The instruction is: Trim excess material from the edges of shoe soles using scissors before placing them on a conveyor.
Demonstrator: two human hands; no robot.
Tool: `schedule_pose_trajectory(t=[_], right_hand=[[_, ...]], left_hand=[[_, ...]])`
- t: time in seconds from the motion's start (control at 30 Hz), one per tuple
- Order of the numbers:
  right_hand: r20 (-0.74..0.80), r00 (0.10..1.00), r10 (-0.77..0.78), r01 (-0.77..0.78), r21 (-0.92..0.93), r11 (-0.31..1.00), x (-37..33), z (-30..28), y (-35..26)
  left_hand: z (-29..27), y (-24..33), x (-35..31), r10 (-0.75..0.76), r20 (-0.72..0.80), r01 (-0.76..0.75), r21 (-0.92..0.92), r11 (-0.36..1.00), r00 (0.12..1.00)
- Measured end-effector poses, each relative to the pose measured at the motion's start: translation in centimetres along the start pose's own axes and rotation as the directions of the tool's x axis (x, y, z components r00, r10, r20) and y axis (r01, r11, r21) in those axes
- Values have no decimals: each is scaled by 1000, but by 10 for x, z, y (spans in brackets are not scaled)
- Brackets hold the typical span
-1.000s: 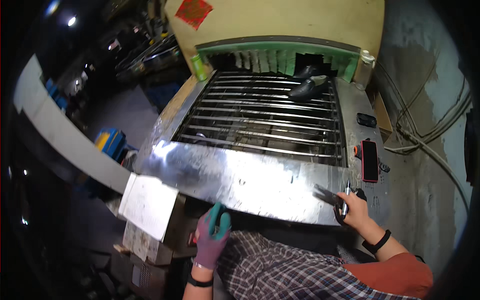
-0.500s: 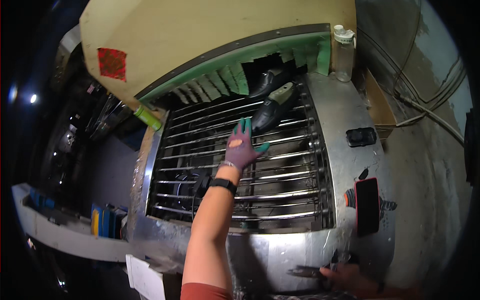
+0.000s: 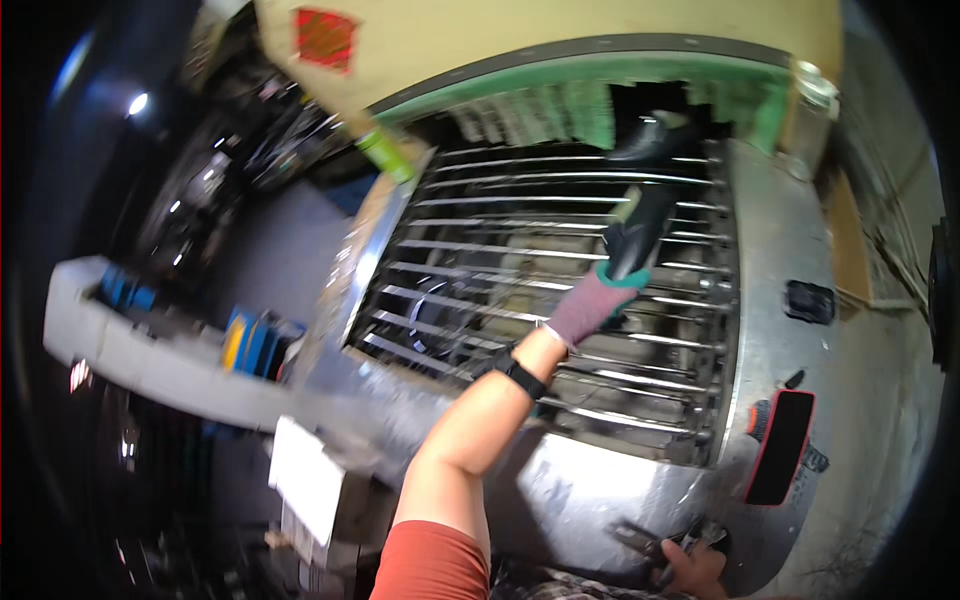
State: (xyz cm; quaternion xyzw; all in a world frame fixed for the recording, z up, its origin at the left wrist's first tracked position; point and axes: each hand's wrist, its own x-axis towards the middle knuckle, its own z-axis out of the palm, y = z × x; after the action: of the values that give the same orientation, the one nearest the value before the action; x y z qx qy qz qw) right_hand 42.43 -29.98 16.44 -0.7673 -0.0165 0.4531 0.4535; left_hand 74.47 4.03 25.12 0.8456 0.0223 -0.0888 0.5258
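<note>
A black shoe (image 3: 640,235) with a pale lining lies lengthwise over the metal rollers, its toe toward me. My left hand (image 3: 598,303), in a purple glove with green fingertips, grips the toe end; part of its fingers is hidden. Further back, a second black shoe (image 3: 655,138) rests by the opening under the green flap curtain (image 3: 540,115). Low at the right, bare-skinned, my right hand (image 3: 693,568) is closed round a dark metal tool (image 3: 637,540) that looks like pliers, held over the steel front ledge.
Steel rollers (image 3: 470,247) fill the frame. On the right ledge lie a red-edged phone (image 3: 781,447) and a small black object (image 3: 810,301). A clear bottle (image 3: 808,120) stands at the back right, a green tube (image 3: 385,155) at the left. A white box (image 3: 307,478) is at lower left.
My left hand went from open just short of the near shoe to gripping its toe. That shoe has turned and come nearer. My view has swung left.
</note>
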Motion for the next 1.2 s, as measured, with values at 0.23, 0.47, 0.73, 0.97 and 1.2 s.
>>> schedule_pose_trajectory(t=[0.23,0.47,0.73,0.97,1.2], right_hand=[[-267,377,-887,521,-731,441,-8,-5,-62],[-155,485,-861,562,-699,443,-17,9,-89],[576,634,-516,430,291,854,-16,130,-125],[887,431,-164,-58,209,976,-24,192,-123],[892,446,-74,-59,112,992,-27,208,-122]], left_hand=[[-7,-7,-306,-425,34,231,-877,421,905],[66,-50,-541,-566,-204,-33,-954,298,799],[154,-68,-621,-657,-224,-242,-968,64,719],[194,-97,-646,-673,-319,-400,-916,38,668],[204,-124,-661,-580,-294,-370,-929,-13,760]])
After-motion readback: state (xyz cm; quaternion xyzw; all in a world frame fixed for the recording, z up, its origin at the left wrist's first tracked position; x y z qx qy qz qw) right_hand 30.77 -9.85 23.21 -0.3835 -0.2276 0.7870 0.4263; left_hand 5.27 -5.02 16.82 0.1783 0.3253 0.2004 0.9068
